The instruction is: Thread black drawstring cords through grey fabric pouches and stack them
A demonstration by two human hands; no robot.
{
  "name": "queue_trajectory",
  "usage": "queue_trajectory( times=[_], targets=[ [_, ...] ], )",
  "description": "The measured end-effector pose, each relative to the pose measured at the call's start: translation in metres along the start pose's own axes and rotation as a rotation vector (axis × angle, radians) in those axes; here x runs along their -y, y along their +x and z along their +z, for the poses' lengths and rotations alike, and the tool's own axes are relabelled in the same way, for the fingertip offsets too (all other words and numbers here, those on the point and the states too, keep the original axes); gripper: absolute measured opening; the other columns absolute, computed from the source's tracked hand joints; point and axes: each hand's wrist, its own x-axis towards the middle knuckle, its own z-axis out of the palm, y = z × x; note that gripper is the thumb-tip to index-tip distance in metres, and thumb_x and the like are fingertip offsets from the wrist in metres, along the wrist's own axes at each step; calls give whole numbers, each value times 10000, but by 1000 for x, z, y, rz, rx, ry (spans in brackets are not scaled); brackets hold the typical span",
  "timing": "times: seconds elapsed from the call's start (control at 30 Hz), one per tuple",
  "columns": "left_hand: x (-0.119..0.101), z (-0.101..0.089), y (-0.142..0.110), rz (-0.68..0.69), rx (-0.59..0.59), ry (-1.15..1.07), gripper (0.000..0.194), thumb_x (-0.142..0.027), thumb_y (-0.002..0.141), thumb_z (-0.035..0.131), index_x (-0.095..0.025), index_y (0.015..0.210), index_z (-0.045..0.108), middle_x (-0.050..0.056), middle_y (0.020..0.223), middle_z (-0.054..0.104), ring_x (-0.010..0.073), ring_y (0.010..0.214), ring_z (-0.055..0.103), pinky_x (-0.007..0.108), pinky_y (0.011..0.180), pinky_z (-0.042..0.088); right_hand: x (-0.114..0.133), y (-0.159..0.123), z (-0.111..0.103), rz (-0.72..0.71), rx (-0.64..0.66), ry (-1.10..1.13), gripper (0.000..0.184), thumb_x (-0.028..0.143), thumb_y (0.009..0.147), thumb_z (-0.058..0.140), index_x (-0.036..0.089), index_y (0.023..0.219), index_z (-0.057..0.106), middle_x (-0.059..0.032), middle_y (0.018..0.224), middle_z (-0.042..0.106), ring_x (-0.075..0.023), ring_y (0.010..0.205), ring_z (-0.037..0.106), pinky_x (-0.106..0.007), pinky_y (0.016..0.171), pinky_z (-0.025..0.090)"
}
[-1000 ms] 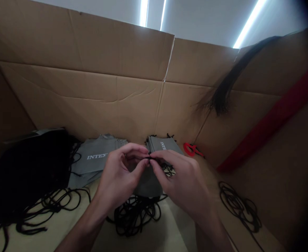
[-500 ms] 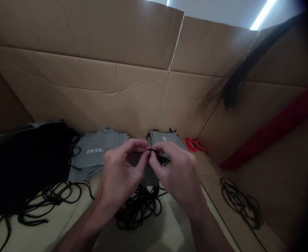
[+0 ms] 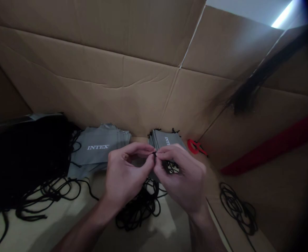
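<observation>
My left hand [image 3: 129,175] and my right hand [image 3: 182,176] meet at the centre, fingertips pinched together on a short bit of black cord [image 3: 154,154]. The cord looks bunched or knotted there, too small to make out fully. Part of a grey pouch [image 3: 154,176] shows below and between the hands, mostly hidden by them. Just beneath lies a tangle of black cords [image 3: 140,210]. Beyond the hands sit two stacks: flat grey INTEX pouches [image 3: 98,140] on the left, and grey pouches with black cord ends [image 3: 163,135] partly behind my right hand.
A large black heap [image 3: 30,161] with loose cords fills the left. Red-handled scissors or snips [image 3: 193,146] lie at the back right, by the cardboard wall [image 3: 132,101]. A coil of black cord [image 3: 238,210] and a red strip [image 3: 274,145] are on the right.
Both hands keep their pinch and sit slightly further right and lower in view. The cord between the fingertips looks more bunched. The camera view has shifted a little.
</observation>
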Motion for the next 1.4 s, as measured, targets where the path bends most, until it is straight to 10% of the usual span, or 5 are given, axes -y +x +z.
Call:
queue_trajectory(
  times=[0.2, 0.7, 1.4],
  targets=[
    [-3, -8, 5, -31, -30, -7, 125, -85, 749, 788, -162, 843, 817, 20, 816, 844, 143, 709, 807, 150, 661, 651, 1, 5, 5, 22, 23, 74, 241, -5, 840, 695, 214, 805, 603, 10, 852, 709, -138, 794, 664, -288, 719, 552],
    [-5, -20, 14, -133, 36, -195, 106, -126, 743, 832, -169, 840, 824, 31, 786, 831, 141, 708, 791, 169, 659, 639, -15, 14, 12, 608, 74, 721, 234, 220, 775, 823, 225, 779, 589, -9, 869, 758, -142, 785, 723, -253, 724, 597],
    [-9, -21, 14, -54, 118, -51, 99, -163, 772, 736, -172, 871, 734, 40, 824, 747, 143, 666, 692, 222, 594, 579, 9, 10, 5, 378, 101, 235, 285, 127, 879, 727, 291, 1102, 658, 30, 932, 737, -143, 840, 709, -283, 788, 584]
  ],
)
